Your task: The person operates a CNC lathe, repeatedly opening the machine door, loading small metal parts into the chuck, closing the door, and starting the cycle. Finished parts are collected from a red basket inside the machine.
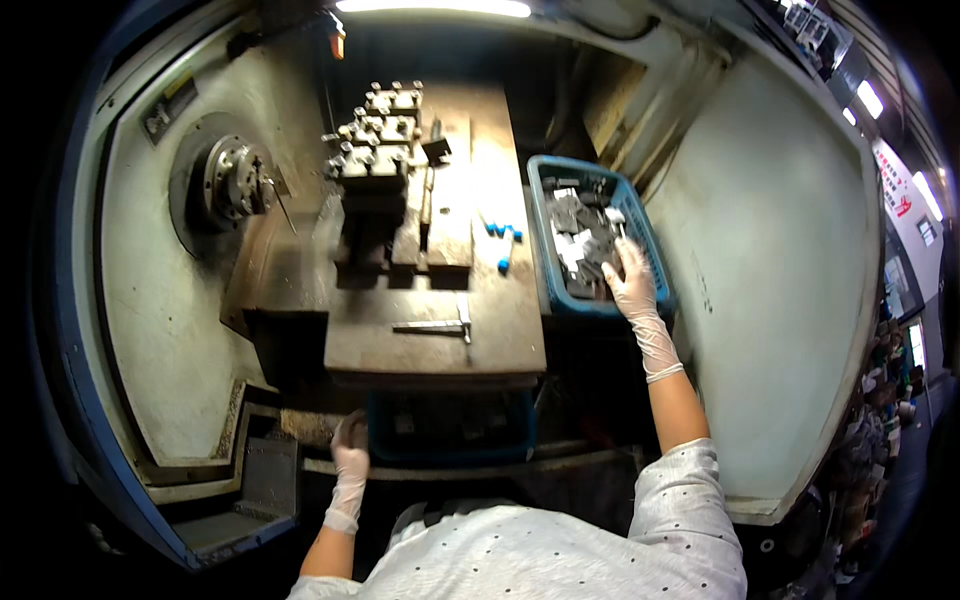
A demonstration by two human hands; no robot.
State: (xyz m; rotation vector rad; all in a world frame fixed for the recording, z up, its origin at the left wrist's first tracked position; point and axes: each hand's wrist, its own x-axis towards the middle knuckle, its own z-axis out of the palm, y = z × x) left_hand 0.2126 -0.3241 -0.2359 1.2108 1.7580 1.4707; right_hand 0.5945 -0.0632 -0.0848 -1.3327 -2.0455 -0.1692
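Right of the bench [375,358], the right hand [632,288] reaches over a blue basket [542,228] of dark and pale pieces [567,218], fingers parted; near left, the left hand [350,452] (I cannot tell its fingers' state) is beside another basket [450,456].

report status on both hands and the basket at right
Right hand at parts in right basket, grip unclear. Left hand left of lower basket, fingers shadowed, grip unclear. Nothing seen blocking right hand.
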